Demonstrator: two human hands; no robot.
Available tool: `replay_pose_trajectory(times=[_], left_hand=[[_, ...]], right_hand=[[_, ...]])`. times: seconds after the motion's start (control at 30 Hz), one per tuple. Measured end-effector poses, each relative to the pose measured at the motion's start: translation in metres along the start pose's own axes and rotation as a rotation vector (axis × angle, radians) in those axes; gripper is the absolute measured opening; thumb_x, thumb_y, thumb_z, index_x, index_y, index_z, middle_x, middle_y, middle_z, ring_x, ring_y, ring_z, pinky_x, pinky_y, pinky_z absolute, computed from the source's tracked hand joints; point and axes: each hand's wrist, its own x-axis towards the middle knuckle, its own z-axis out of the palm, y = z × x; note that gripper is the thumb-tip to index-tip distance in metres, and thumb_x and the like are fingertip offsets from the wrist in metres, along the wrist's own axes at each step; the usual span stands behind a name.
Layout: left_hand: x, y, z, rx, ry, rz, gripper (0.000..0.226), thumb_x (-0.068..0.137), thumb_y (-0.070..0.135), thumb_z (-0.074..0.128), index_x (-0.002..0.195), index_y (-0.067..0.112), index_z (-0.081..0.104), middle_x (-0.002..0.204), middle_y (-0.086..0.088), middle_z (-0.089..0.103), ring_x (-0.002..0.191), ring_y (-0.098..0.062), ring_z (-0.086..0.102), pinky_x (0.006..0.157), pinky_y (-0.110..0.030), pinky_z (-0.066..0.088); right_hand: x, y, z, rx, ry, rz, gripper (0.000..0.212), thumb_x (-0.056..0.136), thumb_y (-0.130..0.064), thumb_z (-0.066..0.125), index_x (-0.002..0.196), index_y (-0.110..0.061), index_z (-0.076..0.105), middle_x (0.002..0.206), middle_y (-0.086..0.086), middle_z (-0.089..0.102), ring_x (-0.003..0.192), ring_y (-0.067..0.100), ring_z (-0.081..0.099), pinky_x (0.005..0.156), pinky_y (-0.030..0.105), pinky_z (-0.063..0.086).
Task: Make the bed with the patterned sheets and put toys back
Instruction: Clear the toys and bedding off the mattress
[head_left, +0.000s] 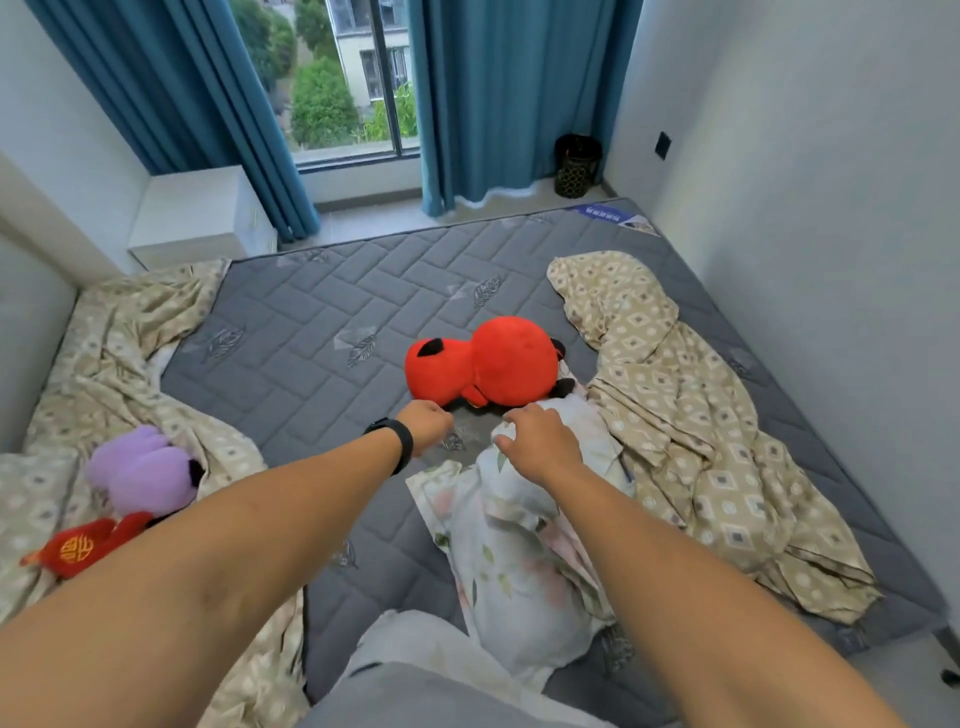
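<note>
A grey mattress (322, 332) quilted in a brick-like pattern with leaf motifs. Beige sheets (670, 395) printed with white and grey diamonds. A white pillowcase (519, 561) with pale pink flowers and green leaves. A bright red plush toy (493, 361) with black patches. A lilac plush toy (140, 470) beside a red pouch (83, 548) with gold embroidery. Teal curtains (498, 98). A black wristband (397, 439).

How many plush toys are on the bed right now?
3: a big red plush mid-mattress beyond both hands, a purple plush at left on the beige sheet, a small red one beside it. Folds could hide more.
</note>
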Motion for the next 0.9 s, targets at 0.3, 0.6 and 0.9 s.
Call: replay_pose_trajectory(times=[0.3,0.6,0.9], left_hand=[[0.148,-0.04,-0.06,0.133,0.079,-0.004,0.01,0.093,0.021,0.062,0.1,0.015,0.061,0.101,-0.007,0.064,0.099,-0.029,0.061,0.086,-0.033,0.046],[0.29,-0.039,-0.05,0.596,-0.069,0.218,0.048,0.091,0.039,0.062,0.136,0.023,0.06,0.148,-0.014,0.043,0.136,-0.035,0.042,0.114,-0.037,0.031],[0.355,-0.03,-0.03,0.653,-0.143,0.186,0.061,0.086,0.051,0.058,0.145,0.045,0.046,0.167,-0.003,0.012,0.151,-0.037,0.004,0.122,-0.052,0.017]], right_hand=[[0.131,-0.069,0.038,0.09,-0.056,-0.023,0.059,0.097,-0.045,0.057,0.151,-0.025,0.043,0.143,0.005,0.049,0.126,0.033,0.044,0.1,0.045,0.044],[0.165,-0.051,0.075,0.378,0.025,0.184,0.063,0.097,-0.042,0.059,0.154,-0.023,0.04,0.15,0.003,0.046,0.138,0.026,0.04,0.113,0.043,0.036],[0.159,-0.014,0.086,0.291,-0.002,0.297,0.058,0.1,-0.046,0.055,0.153,-0.026,0.042,0.15,0.0,0.047,0.137,0.025,0.039,0.111,0.042,0.038]])
